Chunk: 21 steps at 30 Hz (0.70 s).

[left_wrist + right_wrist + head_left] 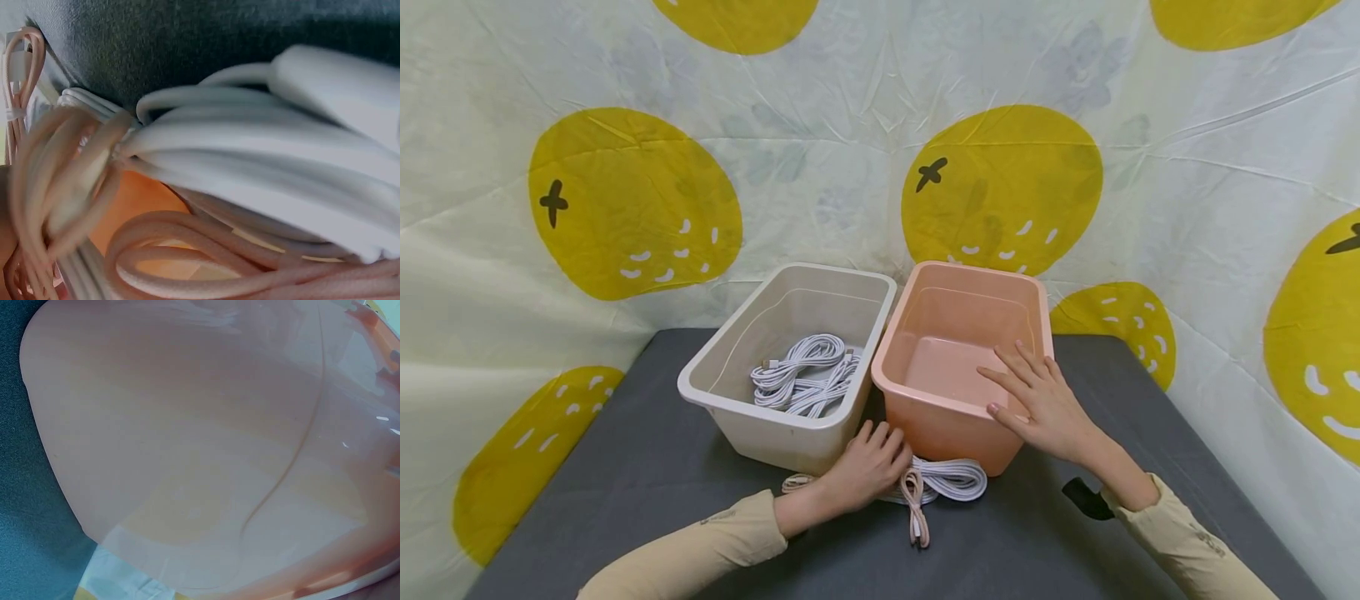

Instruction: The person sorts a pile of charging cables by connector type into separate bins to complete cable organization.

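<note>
Lying beneath the bent-fingered left grip (867,472), whose hold I cannot tell, are cables (961,480); beneath the spread, empty right grip (1047,410), the pink bin (936,427).

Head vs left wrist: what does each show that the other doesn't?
Head only: the right hand spread at the pink bin's near right side, and white cables inside the beige bin.

Left wrist only: a pale tie round the pink bundle at the picture's left edge; head doesn't resolve it.

Both: pink cable, white cable coil and the dark tabletop.
</note>
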### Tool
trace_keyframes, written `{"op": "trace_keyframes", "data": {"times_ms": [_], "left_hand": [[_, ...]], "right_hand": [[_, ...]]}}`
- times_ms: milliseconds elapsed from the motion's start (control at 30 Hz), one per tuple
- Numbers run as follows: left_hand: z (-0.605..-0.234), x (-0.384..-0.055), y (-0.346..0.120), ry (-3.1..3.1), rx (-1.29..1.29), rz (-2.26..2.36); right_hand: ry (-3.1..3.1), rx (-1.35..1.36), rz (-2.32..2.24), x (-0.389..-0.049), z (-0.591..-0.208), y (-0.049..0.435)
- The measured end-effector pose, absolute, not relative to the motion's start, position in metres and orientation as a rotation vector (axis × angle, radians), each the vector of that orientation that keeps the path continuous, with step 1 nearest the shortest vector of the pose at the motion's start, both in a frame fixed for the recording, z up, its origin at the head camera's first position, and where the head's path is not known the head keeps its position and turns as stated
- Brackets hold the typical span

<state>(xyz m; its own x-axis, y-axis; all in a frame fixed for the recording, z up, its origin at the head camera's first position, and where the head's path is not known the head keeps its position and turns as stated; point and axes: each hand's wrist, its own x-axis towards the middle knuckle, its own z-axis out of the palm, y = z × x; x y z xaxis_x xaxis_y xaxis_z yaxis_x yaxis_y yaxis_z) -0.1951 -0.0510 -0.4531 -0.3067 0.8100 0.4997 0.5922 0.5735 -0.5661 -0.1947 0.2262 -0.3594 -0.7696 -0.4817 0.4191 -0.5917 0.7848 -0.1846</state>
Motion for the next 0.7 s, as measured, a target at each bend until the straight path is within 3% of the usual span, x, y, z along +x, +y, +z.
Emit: {"op": "trace_keyframes", "data": {"times_ms": [700], "left_hand": [[-0.427,-0.179,-0.055,-1.901,-1.132,0.453]], "right_hand": [[-2.619,0.797,0.419,-0.194,-0.360,0.226]]}}
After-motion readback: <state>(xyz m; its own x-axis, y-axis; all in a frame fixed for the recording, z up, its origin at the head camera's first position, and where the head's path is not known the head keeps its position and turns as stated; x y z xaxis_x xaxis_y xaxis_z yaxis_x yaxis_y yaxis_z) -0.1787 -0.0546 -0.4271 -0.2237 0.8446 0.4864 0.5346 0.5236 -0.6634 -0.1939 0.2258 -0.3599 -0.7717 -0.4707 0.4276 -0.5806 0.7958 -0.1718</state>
